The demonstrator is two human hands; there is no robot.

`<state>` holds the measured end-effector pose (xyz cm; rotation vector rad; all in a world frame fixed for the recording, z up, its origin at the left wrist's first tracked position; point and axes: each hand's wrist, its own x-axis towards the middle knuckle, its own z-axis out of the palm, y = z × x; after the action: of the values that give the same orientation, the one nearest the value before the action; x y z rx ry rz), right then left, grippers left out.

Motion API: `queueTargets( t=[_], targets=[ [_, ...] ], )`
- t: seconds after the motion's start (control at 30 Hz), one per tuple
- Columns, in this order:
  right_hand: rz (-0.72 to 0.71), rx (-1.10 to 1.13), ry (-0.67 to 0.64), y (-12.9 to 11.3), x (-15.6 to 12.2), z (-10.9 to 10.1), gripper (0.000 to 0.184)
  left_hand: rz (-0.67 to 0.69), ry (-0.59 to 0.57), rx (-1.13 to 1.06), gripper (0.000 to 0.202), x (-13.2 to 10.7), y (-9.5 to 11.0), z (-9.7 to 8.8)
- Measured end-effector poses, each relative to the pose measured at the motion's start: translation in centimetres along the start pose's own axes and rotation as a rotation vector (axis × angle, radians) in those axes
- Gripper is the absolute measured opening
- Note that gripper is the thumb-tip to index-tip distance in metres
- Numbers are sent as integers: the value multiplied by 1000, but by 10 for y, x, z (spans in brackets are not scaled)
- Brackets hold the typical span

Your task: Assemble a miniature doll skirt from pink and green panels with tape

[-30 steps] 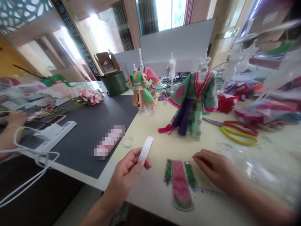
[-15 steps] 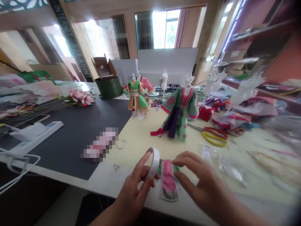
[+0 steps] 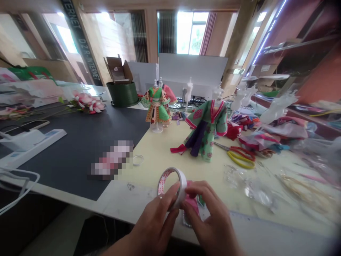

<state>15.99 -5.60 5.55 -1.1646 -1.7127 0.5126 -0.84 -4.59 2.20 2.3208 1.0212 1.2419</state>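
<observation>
tape roll (image 3: 182, 183) — roughly upright | hole facing near-left | in left hand (image 3: 158, 217)

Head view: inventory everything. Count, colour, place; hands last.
tape roll: 1, white, in left hand
beaded fabric pieces: 2 visible, pink and green, by right hand
thin ring: 1, white, left of tape roll
scissors: 1, red and yellow handles, right
dressed mannequins: 3, green and pink outfits, centre
bare mannequins: several, white, back
fabric scraps: pile, mixed colours, right
plastic packaging: uncounted, clear, right
flowers: bunch, pink, left
pixelated object: 1, pinkish, on dark surface
power strip: 1, white, left
phone: 1, dark, behind power strip
pot: 1, green, back
cardboard box: 1, brown, on pot
panel: 1, white, back
windows: several, bright, background
left hand: 1, bare, holding tape roll
right hand: 1, bare, fingertips at tape roll
</observation>
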Motion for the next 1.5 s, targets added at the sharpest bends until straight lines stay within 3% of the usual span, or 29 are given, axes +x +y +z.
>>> queueTargets(
  t=[0.3,0.73,1.03,1.5],
  targets=[
    [23,63,27,1,1,6,6,139,-3,84,54,9,1,-4],
    [113,106,76,5,2,10,4,102,-15,103,52,7,0,-3],
    [167,165,12,6,3,9,4,125,1,105,52,8,-1,-2],
    [40,70,54,7,-2,11,7,122,7,129,53,7,-1,-1]
  ],
)
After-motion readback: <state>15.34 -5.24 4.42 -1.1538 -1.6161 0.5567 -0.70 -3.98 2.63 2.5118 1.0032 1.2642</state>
